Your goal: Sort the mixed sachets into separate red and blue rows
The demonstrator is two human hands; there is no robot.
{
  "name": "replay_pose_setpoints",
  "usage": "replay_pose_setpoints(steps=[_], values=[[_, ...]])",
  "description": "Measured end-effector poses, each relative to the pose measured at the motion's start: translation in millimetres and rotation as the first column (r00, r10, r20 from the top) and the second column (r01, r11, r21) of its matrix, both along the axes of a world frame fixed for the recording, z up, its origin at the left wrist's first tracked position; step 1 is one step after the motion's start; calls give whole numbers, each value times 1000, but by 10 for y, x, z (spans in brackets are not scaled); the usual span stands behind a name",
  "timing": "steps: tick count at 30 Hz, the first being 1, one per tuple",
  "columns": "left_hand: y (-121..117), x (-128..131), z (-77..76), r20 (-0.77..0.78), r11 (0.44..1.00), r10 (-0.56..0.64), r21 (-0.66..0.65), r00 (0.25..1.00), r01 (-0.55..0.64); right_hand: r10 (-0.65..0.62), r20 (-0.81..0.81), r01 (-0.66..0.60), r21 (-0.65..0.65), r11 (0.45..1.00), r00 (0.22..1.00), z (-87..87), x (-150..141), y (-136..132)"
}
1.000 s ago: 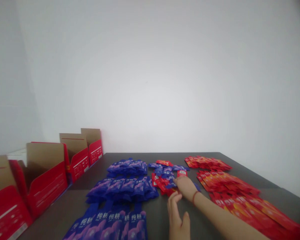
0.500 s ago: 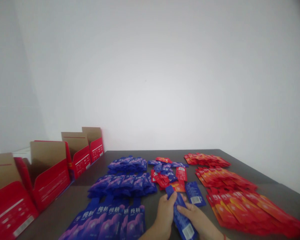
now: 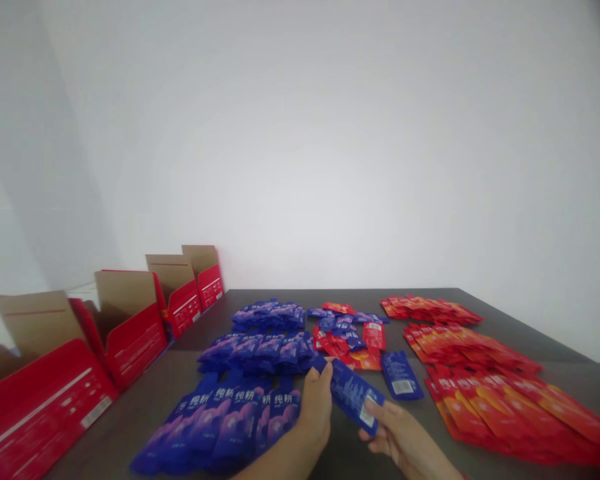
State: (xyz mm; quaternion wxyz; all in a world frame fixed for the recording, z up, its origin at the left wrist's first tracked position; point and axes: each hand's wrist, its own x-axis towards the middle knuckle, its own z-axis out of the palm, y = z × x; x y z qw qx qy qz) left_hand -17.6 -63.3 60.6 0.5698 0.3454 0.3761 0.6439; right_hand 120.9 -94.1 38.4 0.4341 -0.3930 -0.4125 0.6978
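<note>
Between my two hands, above the near middle of the dark table (image 3: 340,443), is a blue packet (image 3: 351,395) with its printed back and white barcode label facing me. My left hand (image 3: 317,403) pinches its upper left end. The lower right end, by the label, is gripped by my right hand (image 3: 393,430). Just beyond my right hand another blue packet (image 3: 401,377) lies barcode side up. Left of my left hand is the nearest row of overlapping blue packets (image 3: 225,420). A mixed heap of red and blue packets (image 3: 347,333) lies beyond my hands.
Two more piles of blue packets, a middle one (image 3: 260,350) and a far one (image 3: 270,313), lie left of the heap. On the right are three rows of red-orange packets (image 3: 505,410). Open red cartons (image 3: 135,343) with raised brown flaps line the left edge. A white wall (image 3: 330,167) stands behind.
The packet has swung from steep to a more sideways slant. My right hand has moved from its middle to its lower end. The whole view has shifted slightly.
</note>
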Motion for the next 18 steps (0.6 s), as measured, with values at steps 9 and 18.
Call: replay_pose_setpoints(steps=[9, 18], values=[[64, -750, 618, -113, 961, 200, 218, 973, -172, -317, 579, -183, 644, 743, 751, 144, -201, -16], [97, -1111, 863, -343, 929, 275, 335, 898, -156, -689, 685, -735, 590, 333, 238, 272, -1394, -106]])
